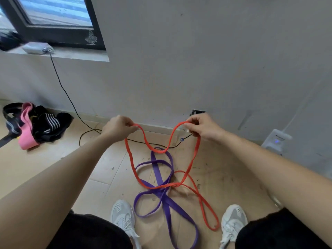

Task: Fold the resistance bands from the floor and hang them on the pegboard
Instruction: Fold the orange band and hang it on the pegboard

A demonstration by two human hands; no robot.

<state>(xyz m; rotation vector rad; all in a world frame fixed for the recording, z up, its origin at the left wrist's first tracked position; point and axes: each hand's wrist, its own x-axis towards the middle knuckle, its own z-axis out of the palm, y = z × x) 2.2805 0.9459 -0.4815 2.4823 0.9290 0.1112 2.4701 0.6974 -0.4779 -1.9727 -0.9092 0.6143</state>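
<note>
**Orange band lifted, purple band on floor**

Left hand (117,127): pinches one bend of the orange band (130,159). Right hand (203,127): pinches another bend, well apart. The band's lower loops trail on the floor (230,177), crossing the purple band (168,203), which lies between two white shoes (123,214).

Soft even daylight from the window (53,11) upper left, faint shadows, wide-angle bowing at edges, slightly soft detail

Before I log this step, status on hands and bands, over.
Left hand and right hand each pinch red band, top loops lifted. Lower part on floor, crossing purple band.
</note>
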